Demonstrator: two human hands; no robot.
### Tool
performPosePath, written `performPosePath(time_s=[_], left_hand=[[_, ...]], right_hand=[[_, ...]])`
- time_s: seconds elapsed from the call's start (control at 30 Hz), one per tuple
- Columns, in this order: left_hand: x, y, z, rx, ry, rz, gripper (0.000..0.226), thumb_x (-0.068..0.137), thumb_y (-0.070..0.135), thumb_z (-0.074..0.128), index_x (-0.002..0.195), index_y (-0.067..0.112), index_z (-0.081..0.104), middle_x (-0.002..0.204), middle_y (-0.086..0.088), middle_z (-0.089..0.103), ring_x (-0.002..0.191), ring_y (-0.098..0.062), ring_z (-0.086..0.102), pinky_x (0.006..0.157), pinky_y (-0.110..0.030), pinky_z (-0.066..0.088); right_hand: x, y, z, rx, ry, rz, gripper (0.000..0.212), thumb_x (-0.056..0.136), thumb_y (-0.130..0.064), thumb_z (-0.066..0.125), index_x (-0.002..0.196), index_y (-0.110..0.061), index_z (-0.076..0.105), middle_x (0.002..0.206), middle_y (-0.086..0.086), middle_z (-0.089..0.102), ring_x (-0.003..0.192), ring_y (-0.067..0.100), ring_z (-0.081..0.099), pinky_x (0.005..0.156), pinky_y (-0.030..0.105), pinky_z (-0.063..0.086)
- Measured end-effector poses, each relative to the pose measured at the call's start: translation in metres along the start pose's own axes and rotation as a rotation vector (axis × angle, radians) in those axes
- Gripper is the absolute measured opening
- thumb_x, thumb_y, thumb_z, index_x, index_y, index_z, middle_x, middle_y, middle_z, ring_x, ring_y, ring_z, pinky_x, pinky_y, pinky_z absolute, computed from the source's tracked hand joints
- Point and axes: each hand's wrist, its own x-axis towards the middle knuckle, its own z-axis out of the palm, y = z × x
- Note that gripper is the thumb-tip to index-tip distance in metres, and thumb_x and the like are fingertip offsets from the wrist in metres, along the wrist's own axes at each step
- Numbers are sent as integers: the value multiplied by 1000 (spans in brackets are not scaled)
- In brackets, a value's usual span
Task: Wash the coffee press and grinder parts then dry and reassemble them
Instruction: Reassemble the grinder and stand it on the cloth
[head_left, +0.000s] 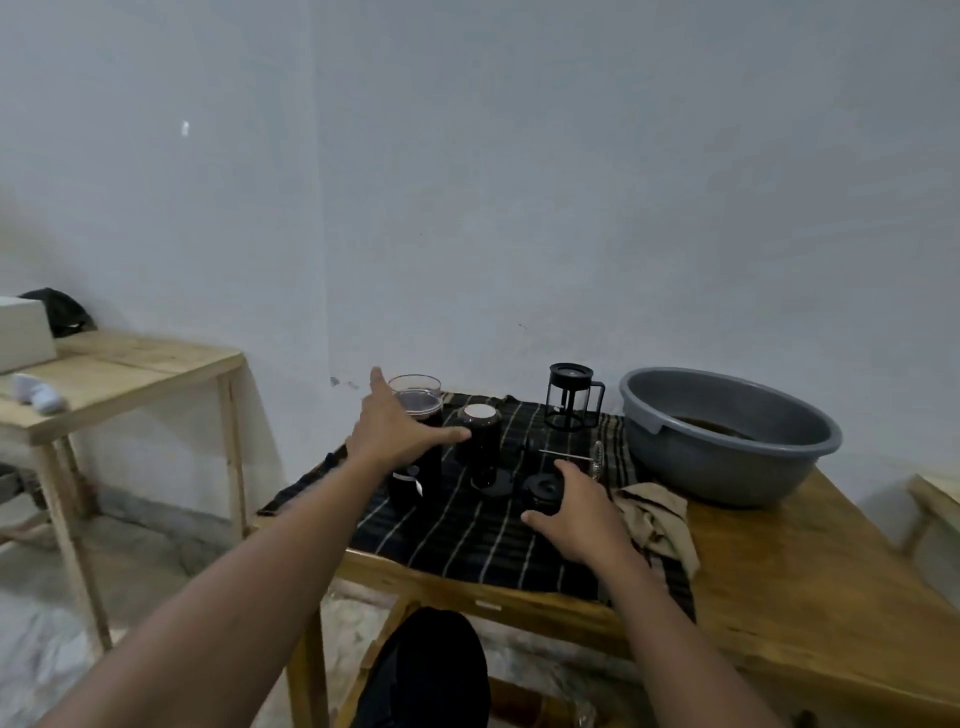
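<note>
Main table (779, 597): bare wood with a worn, glossy top. A dark striped cloth (467, 540) covers its left portion and hangs over the near edge. A grey basin (727, 467) stands directly on the wood at the far right, just beside the cloth. A crumpled beige rag (657, 519) lies across the cloth's right edge. Second table (130, 374), to the left and apart: pale wood, carrying a white box (23, 332) and a small white object (39, 393).
</note>
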Motion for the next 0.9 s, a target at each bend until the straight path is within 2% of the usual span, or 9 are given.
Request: performPosePath(time_s=[0.07,0.1,0.2,0.37,0.47,0.53,0.63,0.77,0.9], left_hand=[[-2,-14,10,-163,11,-62,131,46,55,98,152,15,33,135,-2,60,95,-26,70,77,-47,64],[-4,-16,12,-204,46,-88,103,49,48,99,134,12,52,117,-3,69,85,-24,72,67,-44,65],[1,-17,20,-438,98,-170,57,56,38,100,97,15,69,87,-3,74,68,-20,73,54,-33,61],[7,10,33,-1172,-56,-512,52,76,41,84,110,5,67,84,-8,68,69,-23,59,59,-34,52],[4,34,42,-1423,-288,-622,46,85,52,71,105,10,64,101,-14,67,92,-33,64,82,-49,57],[4,47,49,-1493,-365,-631,60,81,60,74,109,7,66,98,-19,74,95,-37,68,84,-52,58],[9,59,58,-1530,-392,-613,65,79,59,78,107,1,66,84,-23,76,90,-38,71,83,-52,59],[14,69,70,-1533,-412,-543,84,63,53,91,125,4,64,115,-24,73,101,-41,73,91,-58,58],[12,75,77,-1583,-360,-424,86,59,45,95,124,0,63,106,-23,73,92,-38,73,82,-53,61]], right_hand=[[-1,1,2,79,56,3,96,83,-40,83,159,-22,27,155,4,47,141,26,46,108,38,45],[-1,2,2,124,79,5,98,81,-39,86,158,-22,28,152,4,49,138,26,48,106,36,46],[2,3,-2,296,149,11,86,77,-32,88,149,-20,42,141,1,55,123,19,55,89,24,46],[12,-13,-11,603,245,-125,61,83,-25,84,137,-27,55,115,-15,61,106,-4,59,65,2,45],[15,-20,-14,535,203,-245,84,79,-32,87,151,-31,44,120,-19,52,109,-8,53,83,2,44],[17,-20,-12,479,237,-267,94,71,-38,91,150,-36,40,121,-23,52,114,-3,53,94,14,43],[16,-20,-11,462,331,-263,76,68,-38,92,130,-39,48,119,-26,55,110,-9,53,88,12,46],[21,-13,-12,389,439,-287,67,69,-42,91,124,-38,55,119,-18,59,110,3,58,91,22,53],[27,-6,-14,503,445,-246,73,67,-52,90,129,-26,62,119,-13,65,109,4,64,91,25,56]])
